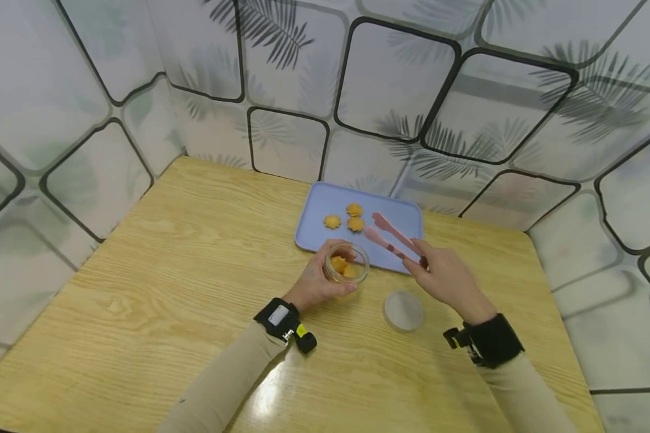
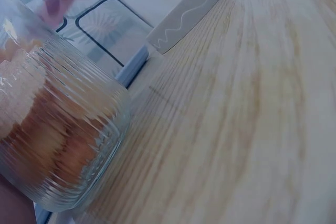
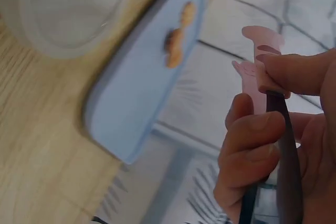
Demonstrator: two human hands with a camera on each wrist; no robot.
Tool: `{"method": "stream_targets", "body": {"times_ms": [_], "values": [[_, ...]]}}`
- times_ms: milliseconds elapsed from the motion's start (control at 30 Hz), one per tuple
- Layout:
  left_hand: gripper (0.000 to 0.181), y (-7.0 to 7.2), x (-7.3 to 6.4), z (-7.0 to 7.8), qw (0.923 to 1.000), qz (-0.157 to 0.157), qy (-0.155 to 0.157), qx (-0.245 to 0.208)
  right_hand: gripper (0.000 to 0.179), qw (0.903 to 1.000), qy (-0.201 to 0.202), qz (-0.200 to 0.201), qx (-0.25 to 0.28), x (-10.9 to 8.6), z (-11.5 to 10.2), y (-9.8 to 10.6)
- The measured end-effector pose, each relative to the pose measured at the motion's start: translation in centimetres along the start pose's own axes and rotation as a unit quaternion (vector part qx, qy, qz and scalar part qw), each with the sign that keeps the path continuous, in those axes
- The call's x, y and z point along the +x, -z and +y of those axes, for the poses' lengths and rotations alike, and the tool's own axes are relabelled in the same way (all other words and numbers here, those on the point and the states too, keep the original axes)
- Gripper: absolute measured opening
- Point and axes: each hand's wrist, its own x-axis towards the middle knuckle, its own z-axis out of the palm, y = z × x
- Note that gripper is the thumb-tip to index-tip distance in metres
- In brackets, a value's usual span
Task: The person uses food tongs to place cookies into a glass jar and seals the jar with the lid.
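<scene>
My left hand (image 1: pixel 315 282) grips a ribbed glass jar (image 2: pixel 79 103) around its side, its open mouth facing up in the head view. Orange-brown, ruffled cookies (image 1: pixel 340 264) lie inside the jar. In my right hand (image 1: pixel 448 278) is a pair of pink tongs (image 1: pixel 395 233) with dark handles, pinched between thumb and fingers (image 3: pixel 249 132). The tong tips are apart, nothing between them, over the blue tray (image 1: pixel 314 204). Several flower-shaped cookies (image 1: pixel 332 222) rest on that tray, left of the tong tips. A round, pale lid (image 1: pixel 403 310) lies on the table below my right hand.
The wooden table (image 1: pixel 157 258) extends left and toward the front. Behind the tray and along both sides stands a patterned covering (image 1: pixel 292 141) with dark outlines and leaf prints. The tray's back edge is close to it.
</scene>
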Motion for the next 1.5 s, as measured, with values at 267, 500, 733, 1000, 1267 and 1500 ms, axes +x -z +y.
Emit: {"method": "stream_targets", "body": {"times_ms": [267, 500, 733, 1000, 1267, 1500], "values": [[0.070, 0.2, 0.0, -0.1, 0.9998, -0.003, 0.003, -0.019, 0.044, 0.9982, -0.035, -0.038, -0.032, 5.3, 2.0, -3.5], [0.070, 0.1, 0.1, -0.1, 0.9998, -0.008, 0.002, -0.016, 0.046, 0.9954, -0.070, -0.055, -0.036, 6.7, 2.1, -4.5], [0.070, -0.2, 0.2, -0.1, 0.9997, -0.011, 0.000, -0.023, 0.041, 0.9925, -0.098, -0.067, -0.028, 6.7, 2.4, -4.9], [0.070, 0.1, 0.1, -0.3, 0.9998, -0.004, 0.006, -0.019, 0.024, 0.9996, -0.026, -0.014, 0.002, 5.5, 2.4, -4.5], [0.069, 0.1, 0.0, -0.3, 0.9998, -0.002, 0.005, -0.021, 0.014, 0.9963, 0.031, 0.038, 0.071, 1.9, 1.2, -2.0], [0.069, 0.2, 0.1, -0.2, 1.0000, -0.006, 0.002, -0.001, 0.033, 0.9943, 0.067, 0.025, 0.079, -2.7, -1.2, 1.3]]}}
